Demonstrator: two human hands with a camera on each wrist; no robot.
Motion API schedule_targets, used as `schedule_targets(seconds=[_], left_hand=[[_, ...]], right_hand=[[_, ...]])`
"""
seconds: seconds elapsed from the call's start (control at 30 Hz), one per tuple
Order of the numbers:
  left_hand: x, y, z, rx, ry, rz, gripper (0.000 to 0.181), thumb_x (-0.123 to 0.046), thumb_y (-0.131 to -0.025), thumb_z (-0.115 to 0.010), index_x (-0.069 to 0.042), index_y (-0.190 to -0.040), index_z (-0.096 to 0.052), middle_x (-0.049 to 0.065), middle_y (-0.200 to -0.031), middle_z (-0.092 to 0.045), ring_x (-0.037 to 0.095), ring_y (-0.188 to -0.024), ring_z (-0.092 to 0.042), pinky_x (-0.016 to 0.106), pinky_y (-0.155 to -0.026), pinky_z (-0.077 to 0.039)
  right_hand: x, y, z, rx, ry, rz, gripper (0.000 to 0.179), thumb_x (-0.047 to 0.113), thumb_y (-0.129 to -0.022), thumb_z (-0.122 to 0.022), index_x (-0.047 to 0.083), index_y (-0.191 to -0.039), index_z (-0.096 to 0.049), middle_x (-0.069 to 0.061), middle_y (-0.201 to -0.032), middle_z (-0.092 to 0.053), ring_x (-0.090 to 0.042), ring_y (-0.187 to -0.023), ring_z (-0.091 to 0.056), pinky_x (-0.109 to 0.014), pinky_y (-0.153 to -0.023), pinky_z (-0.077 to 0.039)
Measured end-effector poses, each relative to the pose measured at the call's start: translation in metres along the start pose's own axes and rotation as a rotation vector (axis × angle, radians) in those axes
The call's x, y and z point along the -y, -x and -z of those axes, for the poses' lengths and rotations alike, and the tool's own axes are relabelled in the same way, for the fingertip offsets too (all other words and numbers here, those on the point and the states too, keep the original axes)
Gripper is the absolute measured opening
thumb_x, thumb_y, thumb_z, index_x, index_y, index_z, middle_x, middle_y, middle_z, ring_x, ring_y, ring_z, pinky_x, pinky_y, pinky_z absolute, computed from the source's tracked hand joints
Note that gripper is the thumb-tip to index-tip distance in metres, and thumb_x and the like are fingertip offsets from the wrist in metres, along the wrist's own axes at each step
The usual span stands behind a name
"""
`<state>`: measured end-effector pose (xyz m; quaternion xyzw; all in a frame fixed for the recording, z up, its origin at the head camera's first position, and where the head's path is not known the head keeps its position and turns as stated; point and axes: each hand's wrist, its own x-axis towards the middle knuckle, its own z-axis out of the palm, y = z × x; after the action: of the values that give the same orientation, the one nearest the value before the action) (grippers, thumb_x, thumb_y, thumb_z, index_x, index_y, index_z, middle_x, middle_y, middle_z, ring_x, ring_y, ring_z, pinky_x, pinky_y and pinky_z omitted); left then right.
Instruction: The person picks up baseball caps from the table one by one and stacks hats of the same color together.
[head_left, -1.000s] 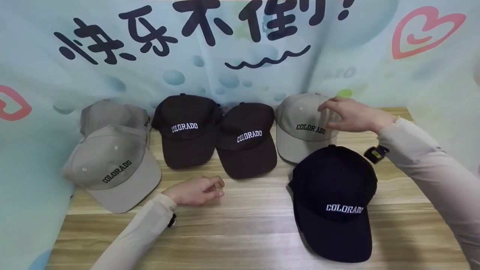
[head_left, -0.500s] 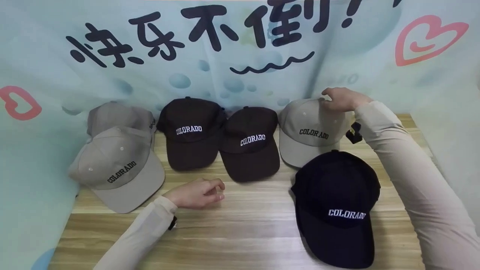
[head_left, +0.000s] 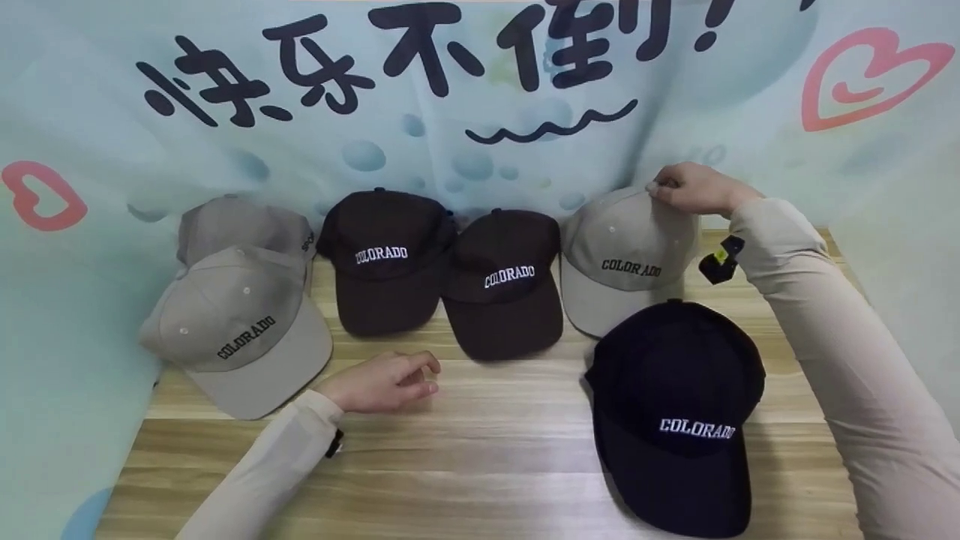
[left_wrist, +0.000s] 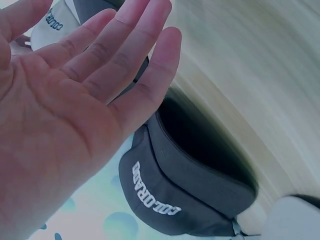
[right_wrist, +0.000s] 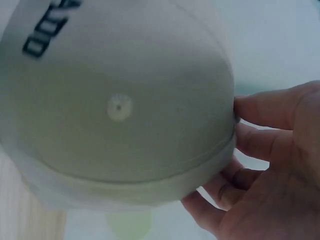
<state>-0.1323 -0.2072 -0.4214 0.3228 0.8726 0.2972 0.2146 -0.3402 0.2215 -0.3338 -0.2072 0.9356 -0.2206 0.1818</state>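
At the back right, my right hand [head_left: 697,187] pinches the top of a light grey cap [head_left: 626,240] marked COLORADO. The right wrist view has the thumb [right_wrist: 267,107] and fingers meeting at the crown of that cap [right_wrist: 120,145], which rests upright. My left hand [head_left: 379,381] hovers over the table's middle with relaxed fingers and holds nothing. Its nearest things are a dark brown cap [head_left: 506,322] and, further left, a grey cap [head_left: 244,322]. A dark cap [left_wrist: 195,185] shows past the palm in the left wrist view.
A navy cap [head_left: 675,375] stands in front of the pinched grey one and overlaps it. Another brown cap [head_left: 386,292] and a second grey cap [head_left: 240,221] stand along the back. A printed cloth backdrop [head_left: 420,127] rises behind the wooden table [head_left: 480,465].
My right hand has moved from in front of the light grey cap's right side up to its top, and the fingers have come together on it. The left hand stays nearly still.
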Motion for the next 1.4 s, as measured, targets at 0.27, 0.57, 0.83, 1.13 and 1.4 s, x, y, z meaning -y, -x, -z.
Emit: schedule_targets(seconds=[0.27,0.57,0.83,1.13,1.4], left_hand=[[0.005,0.013,0.02,-0.064,-0.028,0.051,0.025,-0.016,-0.098,-0.056,0.004,-0.113,-0.058,0.007,-0.091,-0.067,0.023,-0.085,-0.064,0.041,-0.078,-0.051],[0.013,0.037,0.042,-0.253,-0.128,0.092,0.025,-0.011,-0.095,-0.059,0.004,-0.115,-0.057,0.019,-0.112,-0.058,0.035,-0.106,-0.057,0.049,-0.093,-0.044],[0.029,0.068,0.059,-0.336,-0.182,0.195,0.033,-0.01,-0.094,-0.06,0.004,-0.124,-0.054,0.024,-0.128,-0.049,0.042,-0.122,-0.044,0.054,-0.102,-0.034],[0.055,0.106,0.084,-0.482,-0.191,0.241,0.041,-0.005,-0.091,-0.063,0.008,-0.128,-0.048,0.036,-0.133,-0.038,0.054,-0.122,-0.034,0.065,-0.097,-0.028],[0.076,0.132,0.105,-0.617,-0.249,0.312,0.056,-0.004,-0.085,-0.065,0.005,-0.134,-0.04,0.044,-0.139,-0.024,0.063,-0.125,-0.022,0.074,-0.098,-0.015]], right_hand=[[0.028,0.018,0.017,-0.042,0.024,0.128,0.031,0.019,-0.102,-0.045,-0.008,-0.115,-0.052,-0.029,-0.11,-0.055,-0.041,-0.1,-0.05,-0.055,-0.085,-0.039],[0.07,0.042,0.024,-0.127,0.147,0.329,0.016,0.007,-0.098,-0.052,-0.003,-0.11,-0.055,-0.021,-0.101,-0.062,-0.035,-0.092,-0.056,-0.05,-0.079,-0.043],[0.102,0.058,0.023,-0.233,0.169,0.472,0.017,0.001,-0.096,-0.055,-0.002,-0.112,-0.057,-0.018,-0.1,-0.064,-0.032,-0.086,-0.057,-0.046,-0.076,-0.044],[0.134,0.07,-0.008,-0.166,0.11,0.632,0.014,-0.002,-0.095,-0.055,-0.002,-0.109,-0.056,-0.008,-0.096,-0.064,-0.019,-0.085,-0.059,-0.039,-0.075,-0.049],[0.161,0.077,-0.042,-0.04,0.062,0.746,0.01,0.004,-0.096,-0.057,0.004,-0.107,-0.058,-0.001,-0.092,-0.062,-0.012,-0.079,-0.058,-0.033,-0.07,-0.05]])
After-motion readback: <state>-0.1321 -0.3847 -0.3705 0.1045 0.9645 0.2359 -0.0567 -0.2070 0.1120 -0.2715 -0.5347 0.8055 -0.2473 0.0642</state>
